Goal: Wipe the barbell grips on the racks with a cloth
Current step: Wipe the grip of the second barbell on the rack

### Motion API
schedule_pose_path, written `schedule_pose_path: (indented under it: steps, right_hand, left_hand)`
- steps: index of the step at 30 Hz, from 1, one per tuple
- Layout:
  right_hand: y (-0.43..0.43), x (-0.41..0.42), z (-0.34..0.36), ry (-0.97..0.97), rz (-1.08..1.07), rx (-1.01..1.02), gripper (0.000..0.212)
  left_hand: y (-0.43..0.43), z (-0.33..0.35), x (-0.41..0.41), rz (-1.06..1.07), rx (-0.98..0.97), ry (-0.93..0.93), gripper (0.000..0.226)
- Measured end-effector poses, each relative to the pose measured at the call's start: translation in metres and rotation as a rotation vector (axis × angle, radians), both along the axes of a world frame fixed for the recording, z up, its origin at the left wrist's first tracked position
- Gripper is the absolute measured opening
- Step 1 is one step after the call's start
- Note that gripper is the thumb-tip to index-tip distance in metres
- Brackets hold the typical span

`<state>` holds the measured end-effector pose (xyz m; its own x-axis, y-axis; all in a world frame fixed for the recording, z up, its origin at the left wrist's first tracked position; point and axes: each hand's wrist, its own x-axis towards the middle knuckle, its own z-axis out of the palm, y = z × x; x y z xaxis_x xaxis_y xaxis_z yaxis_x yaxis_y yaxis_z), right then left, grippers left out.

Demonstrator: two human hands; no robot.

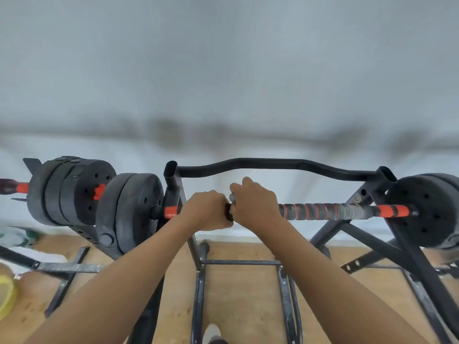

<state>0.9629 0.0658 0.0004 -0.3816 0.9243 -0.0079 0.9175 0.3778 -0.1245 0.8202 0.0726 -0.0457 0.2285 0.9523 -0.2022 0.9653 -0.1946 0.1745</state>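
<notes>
Pale grey wall (223,58), dark smudged band (173,135) across it, light wooden floor (238,299) below

L hand (206,210) & R hand (253,207) curl round barbell (323,211) side by side, touching, atop blk rack (273,163).

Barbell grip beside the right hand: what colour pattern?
The barbell grip shows alternating grey and orange-red bands; head view.

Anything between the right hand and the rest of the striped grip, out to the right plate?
Nothing visible. The right hand grips the bar beside the left hand, and the grip runs bare from it to the plate. The rack's crossbar sits behind and above.
</notes>
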Motion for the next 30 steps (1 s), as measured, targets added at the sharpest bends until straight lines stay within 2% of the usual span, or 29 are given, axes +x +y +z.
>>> schedule_pose_path:
  steps: [3, 6, 8, 10, 12, 14, 16, 18, 24, 26, 28, 30]
  right_hand:
    - [-0.003, -0.001, 0.000, 0.009, 0.030, 0.006, 0.004]
    - [0.004, -0.004, 0.002, -0.002, 0.007, -0.017, 0.016]
    - [0.003, -0.005, 0.001, -0.019, -0.018, -0.038, 0.016]
    - [0.000, -0.005, 0.000, -0.043, -0.029, -0.068, 0.016]
    - [-0.001, -0.004, 0.003, -0.032, -0.044, -0.114, 0.014]
    - [-0.004, -0.007, 0.009, -0.035, -0.043, -0.148, 0.014]
    - [-0.006, -0.008, 0.013, -0.057, -0.021, -0.136, 0.013]
    - [-0.009, -0.007, 0.012, -0.046, -0.010, -0.125, 0.013]
    - [-0.018, -0.006, 0.005, 0.018, -0.042, -0.089, 0.012]
    - [-0.022, -0.003, 0.003, 0.042, -0.063, -0.101, 0.012]
    - [-0.024, 0.000, 0.002, 0.062, -0.070, -0.113, 0.010]
    - [-0.024, 0.000, 0.002, 0.088, -0.068, -0.119, 0.010]
  left_hand:
    - [-0.008, -0.017, -0.005, -0.063, 0.251, 0.051, 0.033]
    - [-0.012, -0.036, -0.006, -0.107, 0.563, 0.024, 0.031]
    - [-0.018, -0.043, -0.002, -0.088, 0.638, 0.025, 0.029]
    - [-0.017, -0.036, -0.001, -0.067, 0.496, -0.026, 0.025]
    - [-0.007, -0.020, -0.001, -0.002, 0.173, -0.063, 0.021]
    - [0.004, -0.002, -0.004, -0.005, -0.101, -0.079, 0.032]
    - [0.008, 0.007, 0.000, -0.046, -0.260, -0.055, 0.017]
    - [0.001, 0.010, 0.004, -0.055, -0.214, -0.076, 0.009]
    - [-0.032, -0.018, 0.002, -0.067, 0.375, 0.072, 0.036]
    - [-0.043, -0.025, 0.007, -0.077, 0.488, 0.058, 0.042]
    - [-0.041, -0.022, 0.010, -0.032, 0.412, 0.034, 0.033]
    - [-0.031, -0.007, 0.005, -0.032, 0.127, -0.026, 0.021]
